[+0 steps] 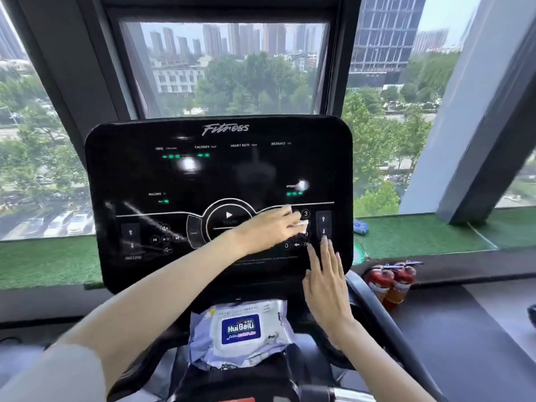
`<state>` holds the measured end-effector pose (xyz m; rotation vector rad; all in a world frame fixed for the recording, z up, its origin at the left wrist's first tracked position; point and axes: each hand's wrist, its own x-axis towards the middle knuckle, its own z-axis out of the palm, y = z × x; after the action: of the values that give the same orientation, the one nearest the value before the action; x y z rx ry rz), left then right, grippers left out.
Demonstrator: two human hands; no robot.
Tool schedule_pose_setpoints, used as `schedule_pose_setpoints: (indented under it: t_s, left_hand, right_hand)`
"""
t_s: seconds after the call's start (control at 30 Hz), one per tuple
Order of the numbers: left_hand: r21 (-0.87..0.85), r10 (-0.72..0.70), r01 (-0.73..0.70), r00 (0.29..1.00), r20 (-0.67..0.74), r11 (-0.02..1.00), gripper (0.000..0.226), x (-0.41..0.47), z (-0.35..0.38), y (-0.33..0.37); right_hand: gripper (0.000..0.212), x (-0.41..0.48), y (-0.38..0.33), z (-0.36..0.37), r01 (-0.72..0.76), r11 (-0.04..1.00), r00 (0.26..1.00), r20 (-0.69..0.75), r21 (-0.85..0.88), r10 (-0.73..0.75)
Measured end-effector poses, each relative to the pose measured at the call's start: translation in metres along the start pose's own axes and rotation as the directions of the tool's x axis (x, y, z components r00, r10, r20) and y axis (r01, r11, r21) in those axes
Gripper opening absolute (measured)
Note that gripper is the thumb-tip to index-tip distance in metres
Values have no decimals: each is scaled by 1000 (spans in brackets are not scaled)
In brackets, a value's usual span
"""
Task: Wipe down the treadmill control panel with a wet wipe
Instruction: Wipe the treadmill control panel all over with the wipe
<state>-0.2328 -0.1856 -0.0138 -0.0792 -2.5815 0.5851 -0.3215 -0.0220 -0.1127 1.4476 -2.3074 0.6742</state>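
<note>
- Head view: wipe pack (240,332) sits closed on the console shelf, nearest the camera, below the control panel (174,175).
- Left hand (269,227) presses a wet wipe (301,224) onto the number keys, right of the start button (229,215).
- Right hand (326,288) rests flat, empty, on the panel's lower right.
- Judgement: keep the pressure light; keys may trigger.

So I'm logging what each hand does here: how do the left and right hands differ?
The left hand reaches across the control panel holding a wet wipe over the number keys; the right hand holds nothing. The left hand lies sideways and looks motion-blurred; the right hand points up, fingers spread flat near the panel's lower right corner. Both are bare and on the panel's right side.
</note>
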Motion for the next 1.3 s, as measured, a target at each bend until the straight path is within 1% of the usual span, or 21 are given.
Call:
schedule_pose_setpoints:
  t_s: [0.03, 0.1, 0.17, 0.2, 0.23, 0.27, 0.3, 0.33, 0.37, 0.4, 0.43, 0.5, 0.57, 0.6, 0.63, 0.67, 0.77, 0.8, 0.87, 1.1, 1.3]
  left_hand:
    - [23, 50, -51, 998, 43, 998, 41, 7, 0, -4]
    - [-214, -286, 270, 957, -46, 939, 33, 26, -8, -15]
    - [-359, -668, 590, 729, -148, 723, 40, 44, -13, -17]
    - [-350, -698, 617, 692, -186, 705, 49, 51, -8, -11]
    - [-333, -662, 586, 725, -193, 739, 56, 55, -3, -1]
    - [-267, -507, 458, 847, -158, 848, 57, 56, 5, 12]
    - [-157, -233, 215, 966, -109, 964, 55, 54, 14, 25]
    - [-18, 79, -80, 997, -21, 997, 49, 47, 22, 33]
    - [44, 270, -272, 961, 55, 961, 44, 43, 23, 35]
    - [65, 335, -343, 936, 104, 937, 40, 43, 25, 29]
    - [12, 302, -304, 949, 89, 953, 37, 51, 16, 24]
    - [-222, -89, 76, 995, -48, 972, 31, 68, -2, 6]
    - [-380, -579, 489, 798, -167, 785, 31, 81, -21, -17]
    - [-365, -682, 590, 698, -218, 720, 39, 85, -23, -25]
    - [-335, -712, 635, 670, -210, 696, 48, 89, -21, -27]
    - [-284, -676, 621, 716, -173, 730, 50, 92, -19, -23]
    - [-129, -237, 228, 970, -52, 965, 52, 91, -10, 2]
    - [-68, -105, 102, 993, -46, 992, 57, 89, -4, 2]
    - [-124, -153, 140, 983, -105, 982, 62, 89, -5, -8]
    - [-235, -637, 592, 729, -253, 771, 64, 25, -36, -65]
    - [-210, -847, 868, 339, -409, 449, 58, -95, -66, -112]
  right_hand:
    - [58, 0, 5, -1, -15, 1000, 1000, -1, 3, 15]
    - [56, 0, 15, -3, -58, 998, 998, -8, 17, 58]
    - [53, -2, 23, -2, -93, 995, 996, -15, 23, 93]
    - [53, -3, 26, -2, -103, 994, 994, -16, 25, 104]
    - [53, -4, 29, -1, -113, 993, 993, -19, 36, 114]
    - [53, -4, 32, -1, -125, 991, 992, -23, 51, 126]
    - [52, -3, 34, -2, -138, 988, 990, -29, 65, 140]
    - [50, -3, 36, -3, -148, 986, 988, -33, 74, 151]
    - [47, -2, 37, -5, -153, 985, 987, -36, 80, 157]
    - [41, -1, 39, -7, -152, 984, 987, -38, 89, 156]
    - [36, 1, 40, -10, -148, 984, 987, -44, 100, 153]
    - [31, 8, 43, -14, -139, 983, 987, -68, 117, 148]
    - [32, 17, 43, -18, -130, 984, 986, -89, 119, 141]
    - [33, 22, 41, -20, -127, 985, 986, -97, 118, 139]
    - [35, 27, 40, -21, -125, 985, 985, -107, 122, 138]
    - [37, 32, 37, -22, -121, 984, 984, -116, 132, 136]
    - [44, 44, 27, -25, -90, 985, 985, -132, 150, 110]
    - [46, 48, 23, -26, -76, 987, 987, -133, 141, 95]
    - [47, 55, 14, -28, -44, 992, 989, -132, 122, 60]
    - [45, 73, -36, -24, 76, 991, 990, -124, 113, -62]
    - [47, 74, -92, -10, 226, 964, 970, -125, 143, -209]
